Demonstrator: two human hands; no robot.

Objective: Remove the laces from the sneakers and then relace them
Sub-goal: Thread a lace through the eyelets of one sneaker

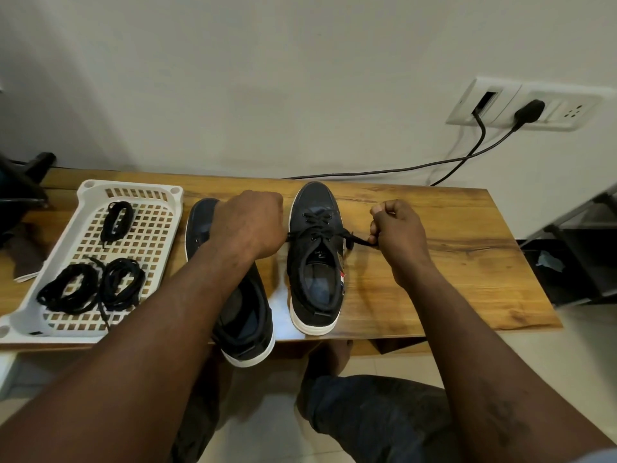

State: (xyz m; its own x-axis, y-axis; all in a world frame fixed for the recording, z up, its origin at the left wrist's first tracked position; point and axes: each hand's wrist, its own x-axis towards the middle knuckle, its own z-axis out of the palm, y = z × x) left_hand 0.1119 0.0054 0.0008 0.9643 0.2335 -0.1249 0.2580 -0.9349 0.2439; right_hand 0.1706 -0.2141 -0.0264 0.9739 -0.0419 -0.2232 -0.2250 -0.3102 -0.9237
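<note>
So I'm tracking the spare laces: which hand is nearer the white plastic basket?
Left. The left hand is just right of the white plastic basket, above the unlaced dark sneaker. The right hand is farther right, beyond the laced sneaker.

**Bare forearms, dark trousers**

Both arms are bare from the lower frame edge to the wrists; no watch, ring or band shows on the left hand [248, 225] or the right hand [397, 233]. A sliver of light blue-grey sleeve [601, 454] shows at the bottom right corner. Dark blue-grey trousers [377, 416], slightly creased, cover the knee. A bare foot [337, 357] shows just under the bench edge.
</note>
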